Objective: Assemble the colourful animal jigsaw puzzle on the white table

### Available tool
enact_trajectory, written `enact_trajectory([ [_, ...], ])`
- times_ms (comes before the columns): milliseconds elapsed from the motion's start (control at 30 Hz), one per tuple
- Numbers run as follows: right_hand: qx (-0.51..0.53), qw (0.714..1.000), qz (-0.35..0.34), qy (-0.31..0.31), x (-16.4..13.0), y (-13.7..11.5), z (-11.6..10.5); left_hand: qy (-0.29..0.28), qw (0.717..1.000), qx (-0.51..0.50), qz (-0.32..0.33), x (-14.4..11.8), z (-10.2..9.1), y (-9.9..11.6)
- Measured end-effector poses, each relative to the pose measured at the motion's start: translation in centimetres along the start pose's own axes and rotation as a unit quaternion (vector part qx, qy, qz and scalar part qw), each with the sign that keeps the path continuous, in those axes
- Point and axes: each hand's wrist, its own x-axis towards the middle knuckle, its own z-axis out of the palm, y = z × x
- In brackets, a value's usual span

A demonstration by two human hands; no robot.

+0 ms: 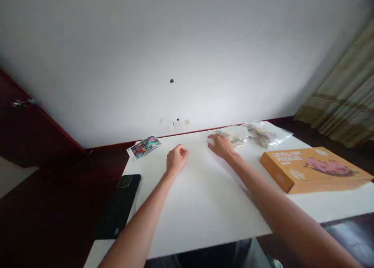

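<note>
My left hand is closed in a loose fist over the middle of the white table. Whatever its curled fingers hold, if anything, is hidden. Farther right, my right hand reaches toward the back of the table, fingers apart, with nothing visible in its grasp. Just behind it lies a clear plastic bag of puzzle pieces, partly covered by the hand; whether they touch I cannot tell. A second clear bag of pieces lies to the right of the first.
An orange puzzle box lies on the right side of the table. At the back left is a colourful picture card on a white sheet. A black phone sits along the left edge. Behind the table stands a wall with sockets.
</note>
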Motion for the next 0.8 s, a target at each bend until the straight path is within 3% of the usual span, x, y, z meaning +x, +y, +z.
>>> enact_trajectory([
  [100, 0.078, 0.996, -0.037, 0.002, -0.3, -1.6, 0.2, -0.002, 1.0, 0.011, 0.012, 0.5, -0.1, 0.0],
  [200, 0.114, 0.987, -0.076, 0.08, -0.1, -1.6, -0.2, -0.007, 0.999, 0.021, 0.035, 0.7, -0.3, -0.1],
  [333, 0.112, 0.963, -0.08, 0.232, 0.8, 1.1, -1.3, -0.038, 0.995, 0.081, 0.042, 0.2, -0.9, -0.2],
  [467, 0.109, 0.946, 0.005, 0.305, 1.8, 4.6, -1.1, -0.099, 0.985, 0.136, 0.046, -0.6, -1.2, 0.1],
  [567, 0.136, 0.953, 0.086, 0.255, 2.2, 6.5, 0.1, -0.106, 0.985, 0.09, 0.1, -1.0, -0.8, 0.4],
  [667, 0.171, 0.969, 0.141, 0.104, 2.3, 6.9, 1.1, -0.08, 0.986, 0.069, 0.125, -1.1, -0.3, 0.6],
  [733, 0.204, 0.97, 0.125, 0.036, 2.3, 6.3, 1.4, -0.06, 0.985, 0.098, 0.129, -1.2, -0.2, 0.6],
  [800, 0.259, 0.962, 0.081, 0.008, 2.2, 5.3, 1.4, -0.054, 0.983, 0.131, 0.119, -1.1, -0.3, 0.5],
])
